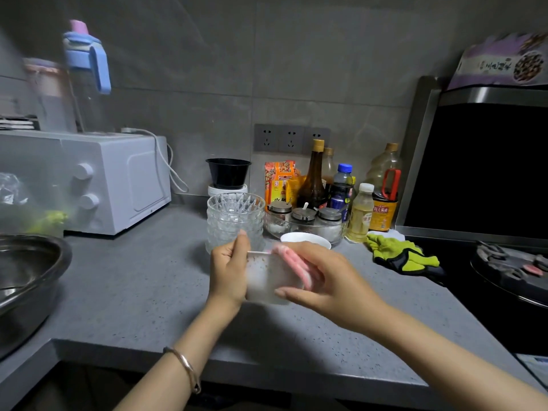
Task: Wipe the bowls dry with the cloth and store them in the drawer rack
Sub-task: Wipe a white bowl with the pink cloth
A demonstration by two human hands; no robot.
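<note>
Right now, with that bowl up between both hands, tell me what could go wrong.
1. The left hand grips the white bowl by one side, above the counter, while the right hand presses the pink cloth on it; a slip could drop it.
2. The stack of glass bowls stands close behind the left hand; a wide wiping stroke might knock it.

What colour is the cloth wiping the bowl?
Pink. The cloth shows in the head view, slightly blurred against the white bowl.
</note>
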